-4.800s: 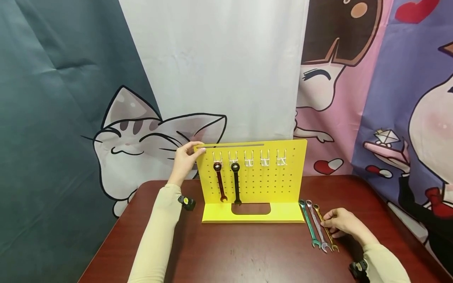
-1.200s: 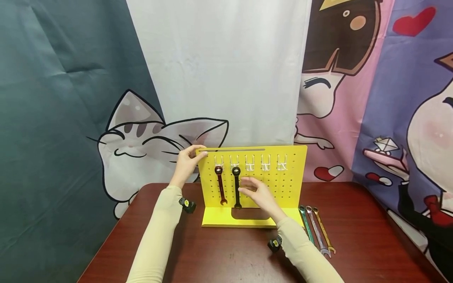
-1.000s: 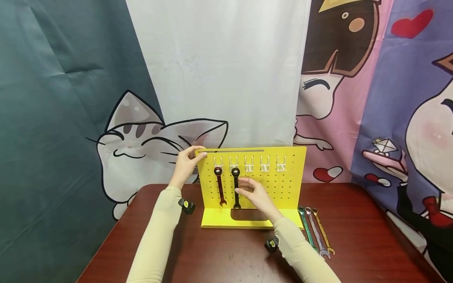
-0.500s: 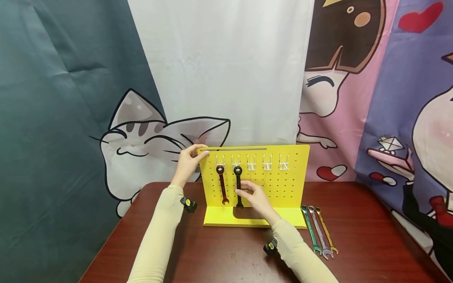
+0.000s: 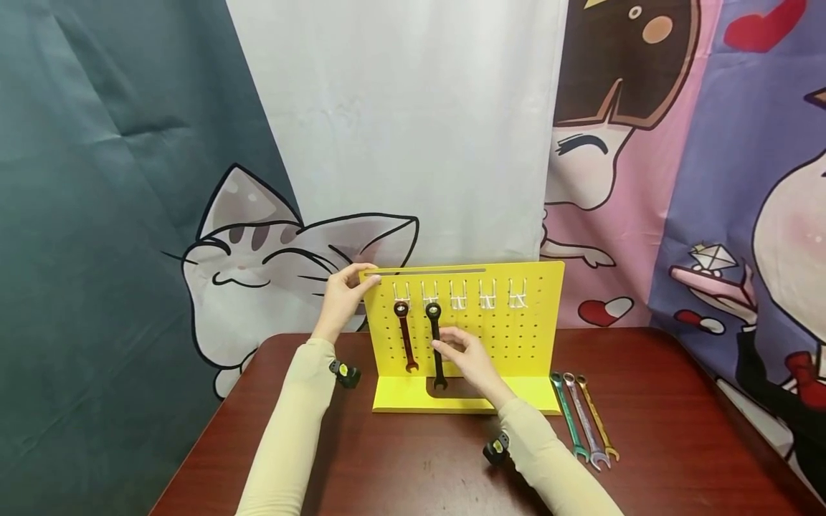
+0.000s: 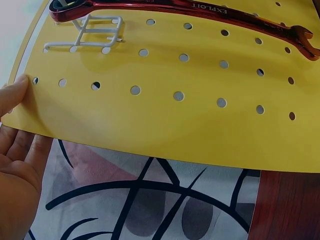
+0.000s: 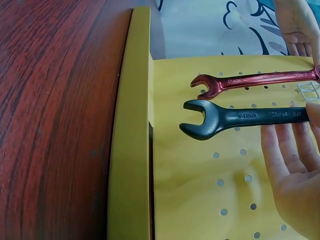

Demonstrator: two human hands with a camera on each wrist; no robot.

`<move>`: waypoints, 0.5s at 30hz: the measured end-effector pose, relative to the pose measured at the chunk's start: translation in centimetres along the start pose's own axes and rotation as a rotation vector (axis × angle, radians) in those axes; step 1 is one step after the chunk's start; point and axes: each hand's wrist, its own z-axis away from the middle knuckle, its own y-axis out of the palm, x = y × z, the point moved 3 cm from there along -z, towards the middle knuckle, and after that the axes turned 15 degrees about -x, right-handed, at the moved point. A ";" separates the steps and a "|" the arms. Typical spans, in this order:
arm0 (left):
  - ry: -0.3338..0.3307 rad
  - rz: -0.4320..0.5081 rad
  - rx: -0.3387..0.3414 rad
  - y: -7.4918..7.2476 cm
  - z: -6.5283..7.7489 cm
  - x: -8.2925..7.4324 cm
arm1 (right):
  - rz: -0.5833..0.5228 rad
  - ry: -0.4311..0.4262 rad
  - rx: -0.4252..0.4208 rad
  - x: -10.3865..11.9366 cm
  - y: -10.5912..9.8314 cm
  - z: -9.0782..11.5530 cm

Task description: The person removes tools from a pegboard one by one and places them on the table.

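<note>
A yellow pegboard [image 5: 545, 315] stands upright on its base, and my left hand [image 5: 340, 301] grips its upper left corner between thumb and fingers. Hanging from the second white hook is a black combination wrench [image 5: 437, 351], marked 14mm in the right wrist view. My right hand [image 5: 471, 360] pinches its shaft from the right side, thumb in front and fingers behind. Its open end [image 7: 202, 120] stands out from the board. Left of it a red combination wrench [image 5: 406, 337] hangs by its ring end on the first hook; the left wrist view shows that hook [image 6: 102, 31] close by.
Several white hooks line the board's upper part, such as the rightmost hook [image 5: 518, 295]. On the table [image 5: 387, 466], right of the board, lie a green wrench [image 5: 569, 416], a silver-pink wrench [image 5: 586, 423] and a gold wrench [image 5: 598, 418]. A printed curtain [image 5: 413, 129] hangs behind.
My right hand has gone from the gold wrench on the table to the black wrench and taken hold of it. That wrench's lower end has swung slightly outward. The left hand keeps its grip.
</note>
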 end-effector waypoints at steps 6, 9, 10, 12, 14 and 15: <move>0.001 0.003 -0.011 -0.1 0.0 0.0 | 0.035 -0.027 -0.003 1.9 -0.4 0.6; -0.003 0.003 -0.009 0.0 0.0 0.1 | 0.037 -0.036 -0.007 2.1 -0.5 0.6; -0.004 0.006 -0.007 0.0 0.0 0.1 | 0.035 -0.036 -0.007 2.1 -0.6 0.6; -0.004 0.009 -0.002 0.0 0.0 0.2 | 0.031 -0.036 -0.008 2.1 -0.7 0.6; -0.004 0.011 0.000 0.1 0.0 0.2 | 0.027 -0.037 -0.013 2.1 -0.7 0.5; -0.004 0.012 0.001 0.1 0.0 0.3 | 0.027 -0.037 -0.016 2.2 -0.7 0.5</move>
